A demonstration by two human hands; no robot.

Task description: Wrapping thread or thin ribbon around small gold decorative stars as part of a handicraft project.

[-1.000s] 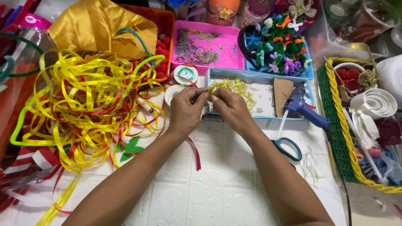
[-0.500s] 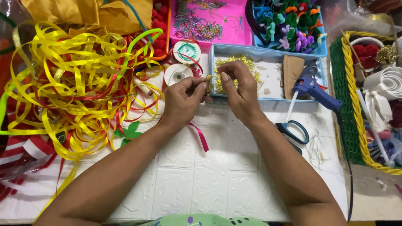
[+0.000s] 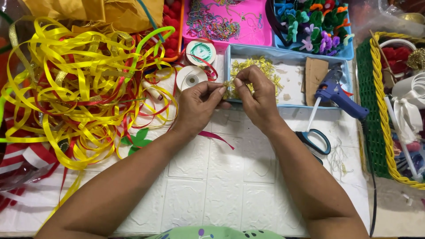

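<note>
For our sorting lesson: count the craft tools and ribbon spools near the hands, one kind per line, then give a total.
Round white ribbon spools: 2
Blue hot glue gun: 1
Blue-handled scissors: 1
Total: 4

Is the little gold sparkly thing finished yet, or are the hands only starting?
Hard to tell, but it looks early. Done: more gold sparkly pieces lie in the blue tray. In hand: the left hand and right hand pinch one small gold piece between fingertips. Left: the glue gun and scissors lie untouched on the white table.
</note>
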